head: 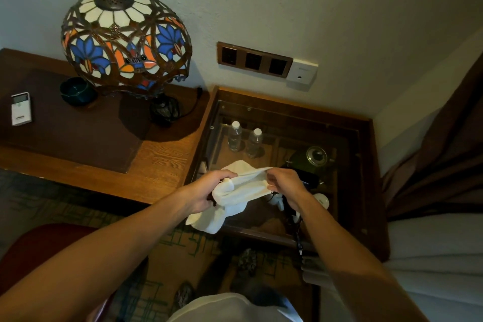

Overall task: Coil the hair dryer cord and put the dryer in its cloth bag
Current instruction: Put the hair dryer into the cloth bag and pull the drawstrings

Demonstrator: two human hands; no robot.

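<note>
Both hands hold a white cloth bag (239,191) above a glass-topped side table (366,165). My left hand (209,191) grips its bunched left part, and my right hand (285,183) pinches its upper right edge. The bag's lower end droops toward the table's front edge. A black hair dryer (308,178) lies on the glass just behind my right hand, mostly hidden by it. Its black cord (298,232) runs down under my right forearm and hangs over the table's front edge.
Under the glass stand two water bottles (244,140), a kettle (313,157) and a white cup (321,200). To the left, a wooden desk (162,162) carries a stained-glass lamp (125,39), a dark bowl (77,91) and a remote (21,108). Wall sockets (253,60) sit above; bed (431,256) at right.
</note>
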